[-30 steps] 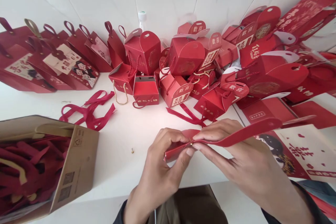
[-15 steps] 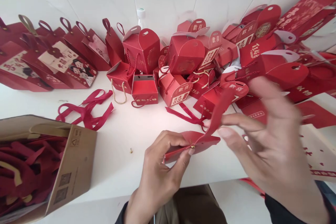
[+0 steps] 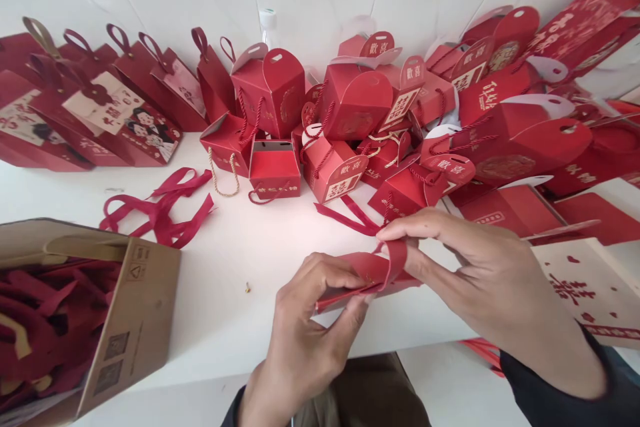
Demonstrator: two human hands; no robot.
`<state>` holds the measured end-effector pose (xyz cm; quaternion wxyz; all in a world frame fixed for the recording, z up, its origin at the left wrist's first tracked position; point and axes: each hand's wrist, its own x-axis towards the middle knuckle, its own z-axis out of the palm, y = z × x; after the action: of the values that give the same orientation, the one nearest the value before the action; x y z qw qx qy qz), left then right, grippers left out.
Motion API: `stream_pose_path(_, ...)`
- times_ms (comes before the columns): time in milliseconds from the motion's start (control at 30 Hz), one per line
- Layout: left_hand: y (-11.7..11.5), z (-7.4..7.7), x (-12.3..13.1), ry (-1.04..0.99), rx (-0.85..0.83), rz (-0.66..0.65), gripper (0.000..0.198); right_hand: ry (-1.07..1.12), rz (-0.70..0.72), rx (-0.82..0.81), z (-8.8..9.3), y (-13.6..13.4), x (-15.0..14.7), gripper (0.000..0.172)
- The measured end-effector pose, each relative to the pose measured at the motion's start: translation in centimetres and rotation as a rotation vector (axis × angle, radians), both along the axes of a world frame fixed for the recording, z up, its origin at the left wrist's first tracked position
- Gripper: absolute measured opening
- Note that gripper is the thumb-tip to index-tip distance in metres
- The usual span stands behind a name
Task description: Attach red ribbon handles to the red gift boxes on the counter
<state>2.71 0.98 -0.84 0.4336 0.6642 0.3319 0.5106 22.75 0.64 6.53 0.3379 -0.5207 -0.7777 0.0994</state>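
My left hand [image 3: 320,320] pinches the top edge of a red paper gift box [image 3: 350,263] between thumb and fingers, just over the table's front edge. A red strap [image 3: 397,263] rises from the box and bends over in a loop. The fingertips of my right hand [image 3: 465,267] are closed on the upper part of this strap. The brass stud seen earlier at the strap's base is hidden behind my left thumb. On the table to the left lies a small loose brass stud [image 3: 247,287].
A cardboard box [image 3: 135,320] full of red straps stands at the left front. Behind it lie dark red ribbons [image 3: 170,210]. Finished-looking strap-handled bags [image 3: 145,123] line the back left. Several red gift boxes [image 3: 273,93] are heaped along the wall, with a cream box [image 3: 585,287] at right.
My right hand has moved left and down, folding the upright strap over into a loop toward the box. My left hand keeps its hold, and its thumb now covers the stud.
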Motion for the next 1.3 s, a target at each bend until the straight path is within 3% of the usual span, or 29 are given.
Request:
stream_pose_path(300, 0.1, -0.1, 0.0, -0.021, -0.015, -0.013, 0.011, 0.446, -0.024, -0.349, -0.2, -0.1, -1.1, 0.009)
stream_pose_path(600, 0.2, -0.5, -0.1, -0.046, -0.037, -0.032, 0.014, 0.512, 0.014, -0.400, -0.2, -0.2, -1.2, 0.007)
stream_pose_path(800, 0.0, -0.2, 0.0, -0.051, -0.116, -0.003, 0.020, 0.592, 0.058, -0.572, -0.5, -0.2, -0.9, 0.010)
stream_pose_path(1033, 0.1, -0.1, -0.1, -0.018, -0.024, 0.003, 0.012, 0.402, 0.026, -0.530, 0.2, -0.5, -0.5, 0.011)
stream_pose_path(1200, 0.0, -0.2, 0.0, -0.030, -0.011, -0.015, 0.017, 0.235, 0.072, -0.530, 1.1, -0.9, 0.1, 0.006)
stream_pose_path(1300, 0.0, -0.1, 0.0, -0.043, -0.014, -0.031, 0.018, 0.188, 0.100, -0.535, 1.3, -0.9, 0.4, 0.013)
